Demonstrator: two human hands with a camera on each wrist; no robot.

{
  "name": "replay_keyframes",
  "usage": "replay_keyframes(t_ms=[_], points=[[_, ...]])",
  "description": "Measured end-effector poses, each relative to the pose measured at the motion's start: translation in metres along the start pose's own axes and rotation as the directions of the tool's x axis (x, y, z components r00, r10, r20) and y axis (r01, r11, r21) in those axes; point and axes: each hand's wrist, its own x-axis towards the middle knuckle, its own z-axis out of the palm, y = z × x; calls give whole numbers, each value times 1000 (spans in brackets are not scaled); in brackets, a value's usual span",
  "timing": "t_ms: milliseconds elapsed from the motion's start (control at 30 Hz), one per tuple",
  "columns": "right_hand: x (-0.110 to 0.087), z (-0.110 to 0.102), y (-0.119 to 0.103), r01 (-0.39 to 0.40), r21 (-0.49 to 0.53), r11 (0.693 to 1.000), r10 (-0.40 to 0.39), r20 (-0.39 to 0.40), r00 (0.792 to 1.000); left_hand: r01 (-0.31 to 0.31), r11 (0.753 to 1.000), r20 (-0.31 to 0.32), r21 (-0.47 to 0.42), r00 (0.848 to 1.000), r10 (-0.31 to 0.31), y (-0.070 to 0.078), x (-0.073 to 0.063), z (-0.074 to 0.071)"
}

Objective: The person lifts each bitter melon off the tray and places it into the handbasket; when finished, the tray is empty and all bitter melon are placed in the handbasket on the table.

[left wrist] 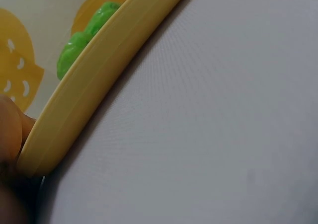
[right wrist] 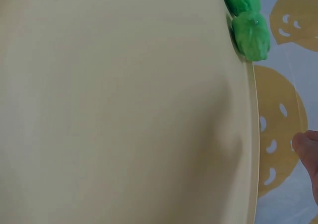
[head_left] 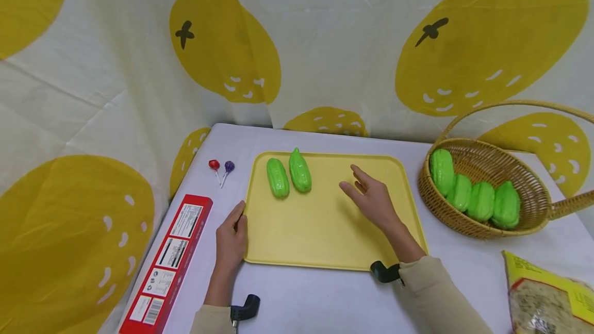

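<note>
R hand (head_left: 371, 202) hovers over the right half of the yellow tray (head_left: 320, 244), fingers spread, nothing in them; L hand (head_left: 230, 238) grips the tray's left rim, prob. to steady it. Left green gourd (head_left: 278, 178) & right green gourd (head_left: 300, 171) lie side by side at the tray's upper left. Farther out, R side: wicker basket (head_left: 433, 218) w/ four basket gourds (head_left: 481, 201) along its left & near wall. Step looks like shifting gourds betw. basket & tray, can't tell which way; next move would call for R fingers closing round one gourd w/o nudging its neighbour. L wrist cam gives the tray's outer wall, mostly lost in head view; R wrist cam gets just a bit of hand; only head view has the basket
</note>
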Motion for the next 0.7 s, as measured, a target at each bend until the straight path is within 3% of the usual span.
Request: replay_keyframes(t_ms=[700], points=[[37,48,-18,-1,29,1000,-2,129,992,-3,1000,10,2,1000,3,-1,1,0]])
